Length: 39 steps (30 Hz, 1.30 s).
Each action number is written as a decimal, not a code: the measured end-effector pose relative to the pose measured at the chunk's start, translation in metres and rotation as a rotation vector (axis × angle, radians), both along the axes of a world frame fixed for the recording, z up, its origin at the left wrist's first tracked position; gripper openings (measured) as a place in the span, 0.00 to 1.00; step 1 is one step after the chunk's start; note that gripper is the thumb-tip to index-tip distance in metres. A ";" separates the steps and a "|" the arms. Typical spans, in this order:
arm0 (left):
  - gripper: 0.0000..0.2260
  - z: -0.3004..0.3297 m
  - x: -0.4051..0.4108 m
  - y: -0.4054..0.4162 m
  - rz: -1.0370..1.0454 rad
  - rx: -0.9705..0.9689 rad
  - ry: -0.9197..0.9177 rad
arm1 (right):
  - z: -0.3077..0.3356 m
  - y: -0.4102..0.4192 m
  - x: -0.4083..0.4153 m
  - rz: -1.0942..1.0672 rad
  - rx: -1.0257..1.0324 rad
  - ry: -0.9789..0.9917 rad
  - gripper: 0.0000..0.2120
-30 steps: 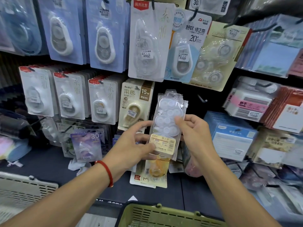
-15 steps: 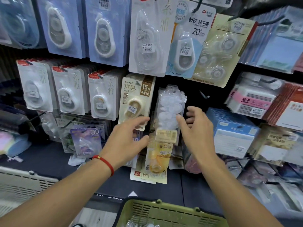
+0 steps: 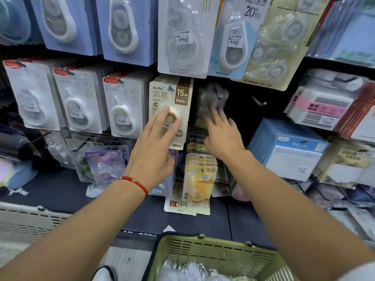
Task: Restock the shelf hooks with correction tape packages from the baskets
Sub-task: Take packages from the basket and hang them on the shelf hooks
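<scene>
A clear blister pack of correction tape [image 3: 211, 94], blurred, hangs against the dark back panel at a shelf hook [image 3: 220, 96]. My right hand [image 3: 222, 136] reaches up to it, and its straight fingers touch the pack's lower part. My left hand [image 3: 154, 145], with a red string bracelet at the wrist, lies with straight fingers on the beige "15M" correction tape package [image 3: 172, 98] just to the left. A green basket [image 3: 203, 245] stands below and holds more clear packs [image 3: 182, 269].
An empty hook [image 3: 258, 102] sticks out to the right of the clear pack. White tape packs [image 3: 77, 104] hang in rows at the left, and yellow packs [image 3: 199, 179] hang lower down. A white basket [image 3: 22, 222] stands at the lower left. Blue boxed goods [image 3: 288, 157] fill the right.
The clear pack has gone from between both hands up and back onto the hook. My right hand let go and now touches it with straight fingers. My left hand moved onto the beige package.
</scene>
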<state>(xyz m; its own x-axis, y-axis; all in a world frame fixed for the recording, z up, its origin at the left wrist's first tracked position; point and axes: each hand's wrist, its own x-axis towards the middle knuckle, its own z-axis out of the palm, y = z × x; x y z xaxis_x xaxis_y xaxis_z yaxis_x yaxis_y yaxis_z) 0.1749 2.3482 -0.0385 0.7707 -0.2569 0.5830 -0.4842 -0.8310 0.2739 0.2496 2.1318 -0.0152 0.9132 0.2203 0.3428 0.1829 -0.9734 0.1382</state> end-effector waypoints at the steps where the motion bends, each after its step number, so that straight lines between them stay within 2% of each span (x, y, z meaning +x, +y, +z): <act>1: 0.43 -0.002 0.000 0.002 -0.004 0.003 0.000 | 0.003 0.000 0.007 -0.011 0.003 0.030 0.42; 4: 0.44 -0.004 -0.002 0.004 -0.005 0.014 0.027 | 0.008 -0.002 0.016 -0.028 0.053 0.074 0.42; 7: 0.44 -0.004 -0.009 0.003 0.006 0.033 0.054 | 0.003 -0.007 0.002 0.011 0.128 0.054 0.35; 11: 0.33 -0.017 -0.030 -0.001 0.068 0.098 0.066 | -0.023 -0.021 -0.050 0.094 0.444 -0.030 0.21; 13: 0.27 -0.031 -0.047 -0.007 0.091 0.148 0.151 | -0.042 -0.030 -0.084 0.126 0.564 -0.047 0.15; 15: 0.23 -0.052 -0.069 -0.016 0.061 0.292 0.261 | -0.064 -0.040 -0.115 0.144 0.607 0.066 0.11; 18: 0.20 -0.096 -0.100 -0.028 -0.024 0.518 0.445 | -0.107 -0.050 -0.148 0.125 0.527 0.500 0.10; 20: 0.19 -0.129 -0.118 -0.031 -0.057 0.586 0.617 | -0.143 -0.046 -0.166 0.115 0.350 0.817 0.13; 22: 0.21 -0.159 -0.135 -0.026 -0.052 0.631 0.782 | -0.182 -0.033 -0.186 0.125 0.199 1.028 0.20; 25: 0.24 -0.193 -0.154 -0.013 -0.009 0.639 0.881 | -0.239 -0.008 -0.224 0.066 0.267 1.184 0.38; 28: 0.24 -0.208 -0.164 -0.005 -0.008 0.372 0.880 | -0.273 0.029 -0.260 -0.040 0.424 1.204 0.57; 30: 0.24 -0.207 -0.167 -0.006 0.032 0.159 0.883 | -0.287 0.053 -0.275 -0.065 0.406 1.159 0.59; 32: 0.23 -0.206 -0.167 -0.008 0.080 0.030 0.872 | -0.293 0.067 -0.281 -0.059 0.383 1.117 0.57; 34: 0.22 -0.204 -0.166 -0.010 0.110 -0.016 0.860 | -0.290 0.059 -0.277 -0.027 0.452 1.112 0.51; 36: 0.20 -0.202 -0.164 -0.014 0.152 -0.043 0.832 | -0.277 0.036 -0.267 -0.032 0.640 1.105 0.37; 39: 0.18 -0.201 -0.163 -0.022 0.250 -0.057 0.825 | -0.259 -0.011 -0.248 -0.155 1.000 0.987 0.13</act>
